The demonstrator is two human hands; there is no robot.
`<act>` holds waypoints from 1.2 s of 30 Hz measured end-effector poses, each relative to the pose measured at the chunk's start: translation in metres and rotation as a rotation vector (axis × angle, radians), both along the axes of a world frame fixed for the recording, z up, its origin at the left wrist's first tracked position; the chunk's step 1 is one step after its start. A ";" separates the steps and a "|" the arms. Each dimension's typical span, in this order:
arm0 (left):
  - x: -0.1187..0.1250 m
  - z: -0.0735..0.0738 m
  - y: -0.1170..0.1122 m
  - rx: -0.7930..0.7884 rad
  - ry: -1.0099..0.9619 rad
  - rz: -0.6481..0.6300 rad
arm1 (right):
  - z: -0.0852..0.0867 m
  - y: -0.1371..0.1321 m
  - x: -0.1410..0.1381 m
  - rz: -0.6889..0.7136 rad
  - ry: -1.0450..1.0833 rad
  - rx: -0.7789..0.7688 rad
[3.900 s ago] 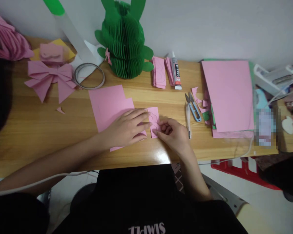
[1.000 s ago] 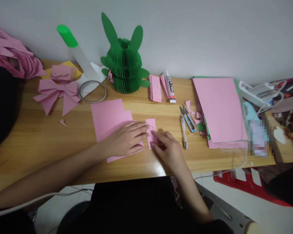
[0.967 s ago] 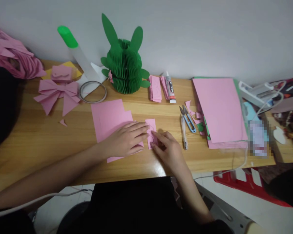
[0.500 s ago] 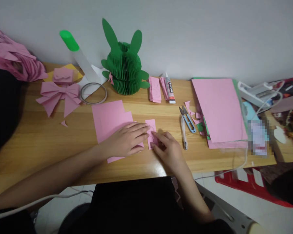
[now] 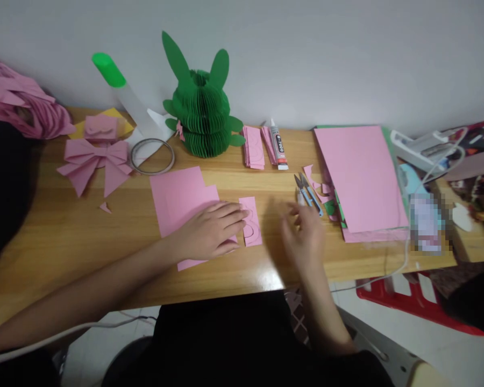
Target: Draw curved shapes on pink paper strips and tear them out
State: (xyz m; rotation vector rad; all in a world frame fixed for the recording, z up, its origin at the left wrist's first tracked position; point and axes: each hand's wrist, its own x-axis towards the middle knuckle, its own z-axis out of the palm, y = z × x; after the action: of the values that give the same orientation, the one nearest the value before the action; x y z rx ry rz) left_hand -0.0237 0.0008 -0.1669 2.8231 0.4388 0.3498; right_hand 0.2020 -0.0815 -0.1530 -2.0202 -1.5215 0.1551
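Note:
My left hand (image 5: 212, 231) lies flat with fingers stretched out on a pink paper sheet (image 5: 181, 196), its fingertips touching a small pink card (image 5: 250, 228) with curved lines drawn on it. My right hand (image 5: 304, 236) is blurred by motion, hovering over the wooden table (image 5: 64, 236) between the small card and the blue-handled snips (image 5: 308, 189). A white pen lies beside the snips, mostly hidden behind the hand. Whether the right hand holds anything is unclear.
A green paper rabbit (image 5: 201, 118), glue tube (image 5: 279, 146), stacks of small pink cards (image 5: 253, 146), tape ring (image 5: 152, 156) and pink bow (image 5: 94, 164) line the back. A pile of pink sheets (image 5: 361, 177) lies right, with cables and a red stool beyond the table edge.
My right hand has left the small pink card and moved right toward the snips and pen. My left hand stays put on the pink sheet.

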 end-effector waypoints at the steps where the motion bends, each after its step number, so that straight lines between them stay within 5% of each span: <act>1: 0.000 0.001 0.000 -0.001 -0.006 0.001 | -0.002 0.004 0.009 -0.092 -0.082 0.021; 5: 0.001 0.001 0.001 0.000 -0.011 0.010 | -0.013 0.016 0.037 -0.110 -0.194 -0.063; 10: 0.002 -0.003 0.000 0.028 -0.003 0.009 | -0.011 0.014 0.037 -0.053 -0.143 0.009; 14: 0.002 -0.005 -0.001 0.011 0.015 0.013 | 0.010 0.007 0.022 0.061 0.250 0.185; 18: 0.003 -0.005 -0.001 -0.017 0.008 0.006 | 0.017 0.012 0.000 0.192 0.667 0.117; 23: 0.004 -0.006 -0.002 0.019 -0.004 -0.003 | 0.002 0.021 -0.024 0.237 0.551 0.037; 29: 0.005 -0.007 -0.004 0.040 -0.008 0.019 | -0.007 0.017 -0.030 0.212 0.293 0.142; 36: 0.007 -0.009 -0.006 0.004 -0.019 0.041 | -0.016 0.012 -0.031 0.108 0.349 0.115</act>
State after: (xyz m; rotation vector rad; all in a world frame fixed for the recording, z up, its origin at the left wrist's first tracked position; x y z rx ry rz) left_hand -0.0172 -0.0049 -0.1757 2.8154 0.4929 0.3865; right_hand 0.1708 -0.0697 -0.1692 -1.7159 -1.3822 0.4297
